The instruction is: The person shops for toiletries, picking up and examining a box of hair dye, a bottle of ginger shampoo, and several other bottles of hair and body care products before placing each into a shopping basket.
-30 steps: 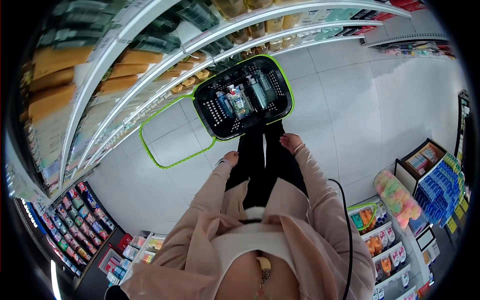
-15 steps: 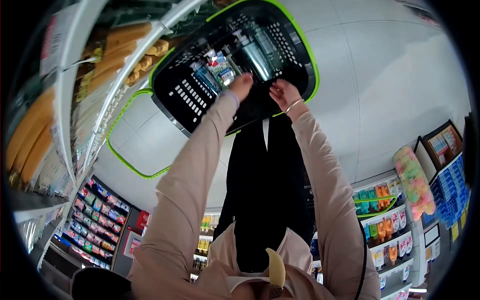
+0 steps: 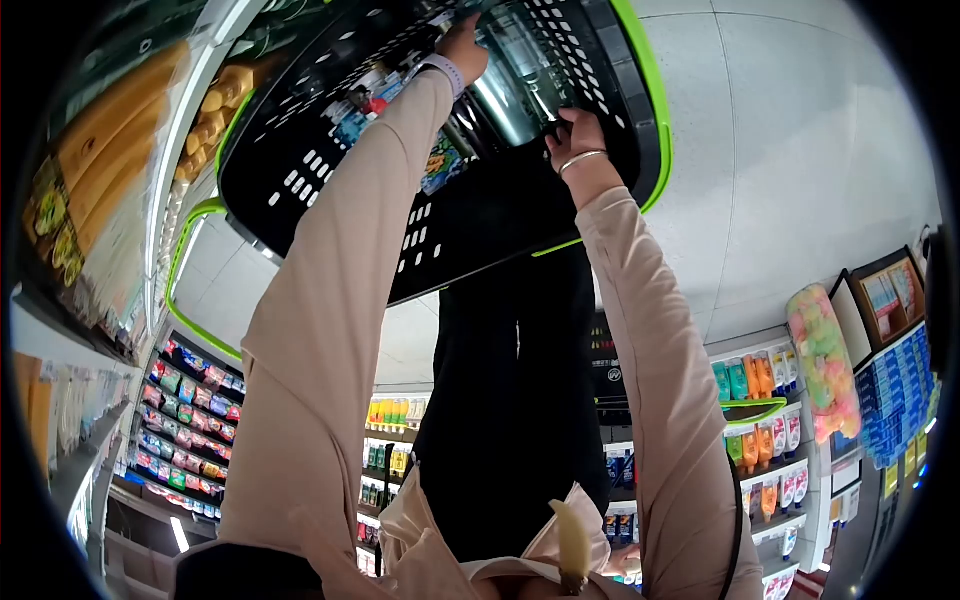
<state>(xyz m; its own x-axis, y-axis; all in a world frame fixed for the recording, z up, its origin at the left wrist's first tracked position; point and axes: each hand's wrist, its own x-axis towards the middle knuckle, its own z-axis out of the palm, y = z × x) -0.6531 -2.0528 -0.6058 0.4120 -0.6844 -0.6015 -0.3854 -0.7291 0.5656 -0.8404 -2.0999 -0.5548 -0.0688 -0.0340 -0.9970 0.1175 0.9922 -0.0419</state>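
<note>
A black shopping basket with green edging fills the upper middle of the view. Inside it lie a large shiny cylindrical container, a packet with a colourful print and other packaged goods. My left hand reaches over the goods to the basket's far part; its fingers are bent, and whatever they touch is too unclear to name. At the near end of the shiny container is my right hand, its fingers curled, with their tips partly hidden against the dark basket.
Shelving with wooden boards stands close on the left. Packaged goods hang on a rack at the lower left. Shelves of bottles and a pastel plush roll are at the right. Pale floor tiles spread beyond the basket.
The basket appears larger and higher in view. My left hand has moved up, deeper over the basket, away from the packages it was beside. My right hand has shifted slightly up.
</note>
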